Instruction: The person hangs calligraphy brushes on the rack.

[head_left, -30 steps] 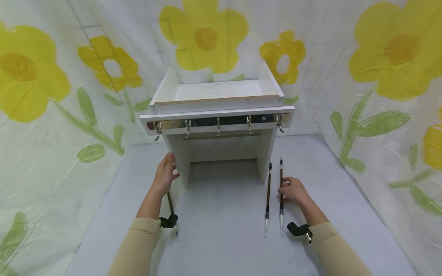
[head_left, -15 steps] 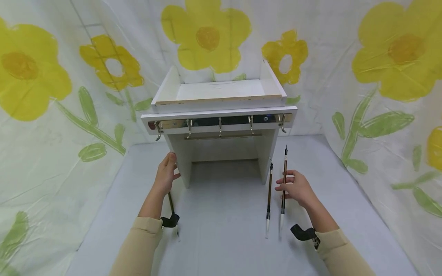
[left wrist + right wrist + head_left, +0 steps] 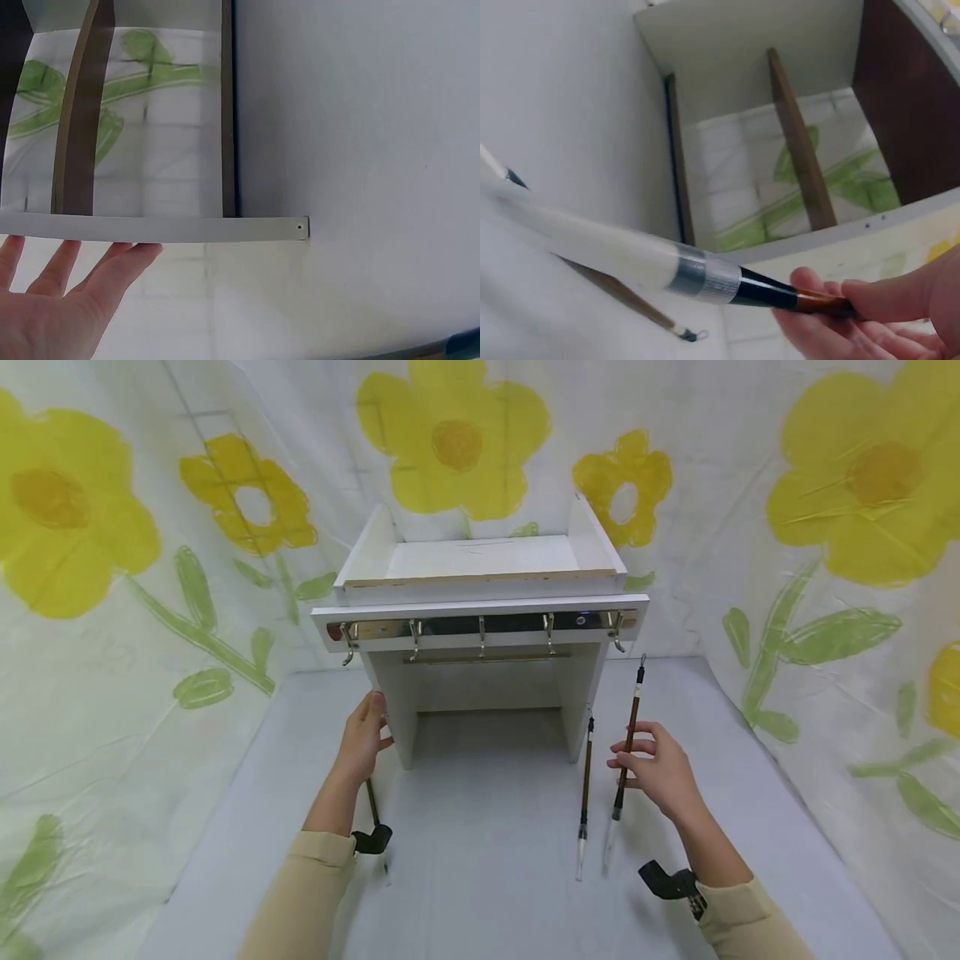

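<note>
- The right hand [image 3: 663, 772] pinched a calligraphy brush [image 3: 632, 718] between the thumb and the fingers, around the brown handle.
- That brush was right of the white shelf [image 3: 480, 591]. It was long and thin, and it slanted. The end with the little loop pointed up and away from the person, leaning a bit to the right. The pale bristle end pointed down and back toward the person, a bit to the left. I could not tell if that end touched the table [image 3: 487, 877].
- The left hand [image 3: 362, 739] held nothing. Its fingers were spread apart, and the tips touched the outside of the left side board [image 3: 395, 710] of the shelf.
- A second brush [image 3: 587, 768] lay on the table, just beside the right side board [image 3: 581, 693]. Its loop pointed to the back and its pale end to the person.
- A third brush [image 3: 372, 802] lay partly hidden by the left arm, with its dark tip toward the person.
- Five hooks [image 3: 482, 635] stuck out along the shelf's shiny metal strip [image 3: 517, 623].
</note>
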Demonstrator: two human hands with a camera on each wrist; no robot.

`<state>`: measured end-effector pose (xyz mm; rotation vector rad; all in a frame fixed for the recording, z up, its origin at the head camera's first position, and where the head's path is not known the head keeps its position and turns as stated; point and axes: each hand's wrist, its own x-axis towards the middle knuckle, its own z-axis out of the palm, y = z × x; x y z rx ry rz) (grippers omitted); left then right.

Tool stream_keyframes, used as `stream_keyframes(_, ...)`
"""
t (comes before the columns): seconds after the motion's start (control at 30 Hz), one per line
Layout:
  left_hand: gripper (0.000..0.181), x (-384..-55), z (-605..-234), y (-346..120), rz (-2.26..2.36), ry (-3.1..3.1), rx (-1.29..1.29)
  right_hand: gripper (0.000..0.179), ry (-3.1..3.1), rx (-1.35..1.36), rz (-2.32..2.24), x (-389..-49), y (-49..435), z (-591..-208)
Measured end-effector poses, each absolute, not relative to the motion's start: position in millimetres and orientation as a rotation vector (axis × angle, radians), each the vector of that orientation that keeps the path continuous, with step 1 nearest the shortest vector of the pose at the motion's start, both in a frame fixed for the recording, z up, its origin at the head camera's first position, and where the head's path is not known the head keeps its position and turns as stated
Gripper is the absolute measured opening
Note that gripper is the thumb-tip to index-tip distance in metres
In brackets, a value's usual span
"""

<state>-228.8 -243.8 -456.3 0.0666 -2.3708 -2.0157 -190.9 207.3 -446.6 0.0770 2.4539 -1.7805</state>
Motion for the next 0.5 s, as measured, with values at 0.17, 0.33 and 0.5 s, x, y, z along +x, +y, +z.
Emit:
stream_keyframes(0.17,0.075,-232,-460,-241,-2.002,-2.365,0.057,0.055,2.516,0.051,-1.790,-182,207,-439)
stream_keyframes(0.33,0.072,-231,-459,-241,-1.966,-2.381,0.058,0.056,2.551,0.041,-1.819,-172,202,-428)
stream_keyframes(0.5,0.072,-232,-459,-242,-1.957,-2.383,0.065,0.054,2.596,-0.011,-1.869,-162,197,-419)
